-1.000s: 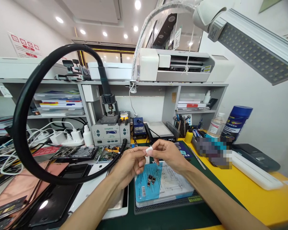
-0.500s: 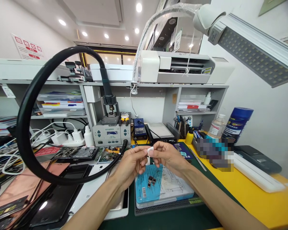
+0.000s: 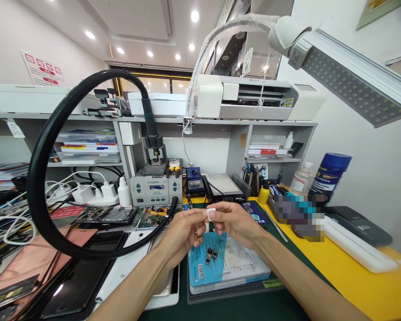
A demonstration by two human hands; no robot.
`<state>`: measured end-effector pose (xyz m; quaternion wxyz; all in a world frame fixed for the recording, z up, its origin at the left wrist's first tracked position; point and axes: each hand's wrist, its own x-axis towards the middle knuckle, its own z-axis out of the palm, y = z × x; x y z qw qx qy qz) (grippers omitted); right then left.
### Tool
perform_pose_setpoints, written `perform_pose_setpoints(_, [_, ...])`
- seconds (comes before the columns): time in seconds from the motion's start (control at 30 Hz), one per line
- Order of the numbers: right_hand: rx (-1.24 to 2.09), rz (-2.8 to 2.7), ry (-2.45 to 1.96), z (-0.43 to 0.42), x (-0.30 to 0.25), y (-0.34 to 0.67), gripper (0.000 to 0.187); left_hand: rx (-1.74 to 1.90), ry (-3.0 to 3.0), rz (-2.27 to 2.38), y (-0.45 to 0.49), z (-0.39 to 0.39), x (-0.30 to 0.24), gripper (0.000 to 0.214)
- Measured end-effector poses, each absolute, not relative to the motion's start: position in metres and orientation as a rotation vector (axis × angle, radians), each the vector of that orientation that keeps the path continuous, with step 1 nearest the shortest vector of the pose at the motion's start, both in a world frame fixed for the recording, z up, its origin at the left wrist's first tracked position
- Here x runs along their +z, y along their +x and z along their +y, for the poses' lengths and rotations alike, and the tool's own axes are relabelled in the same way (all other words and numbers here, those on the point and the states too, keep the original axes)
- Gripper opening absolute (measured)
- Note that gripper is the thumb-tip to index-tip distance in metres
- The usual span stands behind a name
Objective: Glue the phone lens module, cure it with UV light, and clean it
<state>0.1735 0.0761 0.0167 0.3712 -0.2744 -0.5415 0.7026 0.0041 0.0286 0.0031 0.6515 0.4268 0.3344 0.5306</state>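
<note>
A small white piece [image 3: 211, 214], soft-looking like a folded wipe or bit of tape, is pinched between the fingertips of both hands. My left hand [image 3: 189, 224] grips its left side with thumb and forefinger, the other fingers curled. On its right, my right hand [image 3: 233, 219] pinches it the same way. A narrow white strip hangs just under the fingertips; whether it joins the piece I cannot tell. Below the hands, small dark phone camera modules [image 3: 211, 255] lie on a blue and white packet [image 3: 200, 278], untouched. The packet rests on a dark perforated mat.
A thick black hose [image 3: 36, 196] loops at the left from a hot-air station [image 3: 156, 189]. Opened phones and a dark tablet [image 3: 75, 281] crowd the left side. At the right stand a blue can [image 3: 330, 176] and a clear bottle [image 3: 301, 178]. An LED lamp [image 3: 356, 78] hangs overhead.
The view has tilted slightly, so the background sits a little lower. The fingers have shifted slightly on the white piece, which both hands still hold.
</note>
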Motion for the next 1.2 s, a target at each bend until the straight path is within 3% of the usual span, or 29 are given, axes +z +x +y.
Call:
perform_pose_setpoints(0.77, [1.911,-1.306,-0.715,0.074,0.016,0.174,0.032,1.366,1.530,1.178,0.015,0.016,0.012,0.031])
perform_pose_setpoints(1.2, [1.417,-1.762,-0.695,0.065,0.027,0.176,0.035,1.382,1.513,1.249,0.016,0.017,0.009,0.038])
